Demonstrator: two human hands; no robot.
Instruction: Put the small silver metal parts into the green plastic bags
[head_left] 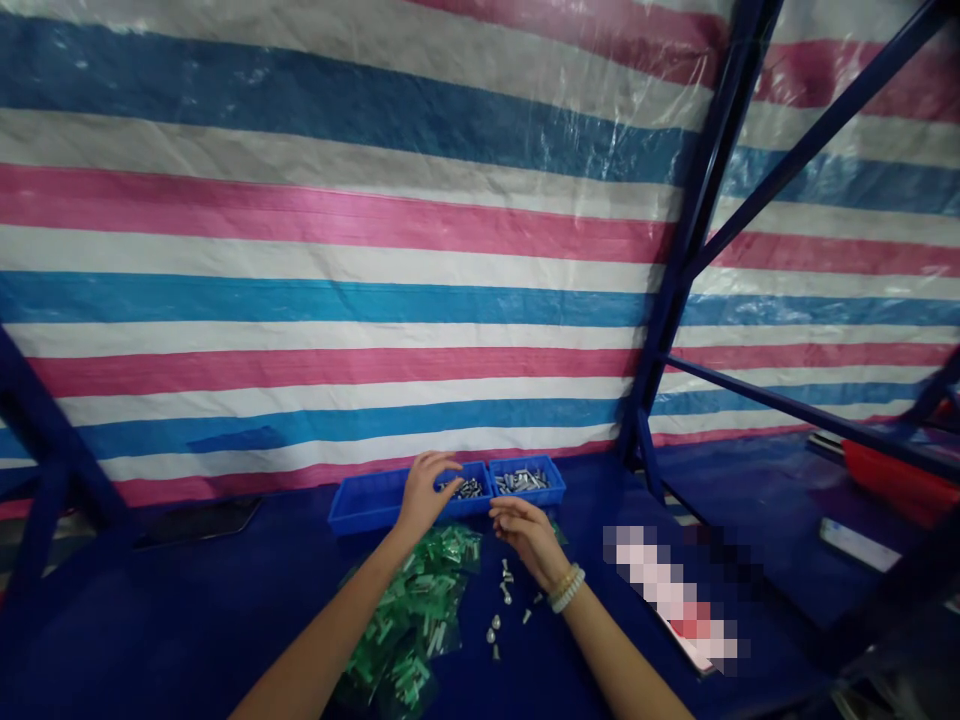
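Observation:
My left hand [429,492] is over the blue bins, its thumb and fingers apart beside the middle bin [471,488] of small metal parts. Just below the right bin [526,480], which holds metal pins, my right hand [529,535] has its fingers curled together; anything between them is too small to make out. Clear bags with green pieces [420,600] lie in a pile under my left forearm. Several small metal parts [506,592] are scattered on the dark blue table [547,670] between the bags and my right wrist.
An empty-looking blue bin [367,500] stands left of my left hand. A dark flat object [199,522] lies at the far left. A pink-edged, partly pixelated object [675,605] lies right of my right arm. Blue metal posts [667,300] rise beside a striped sheet [337,300].

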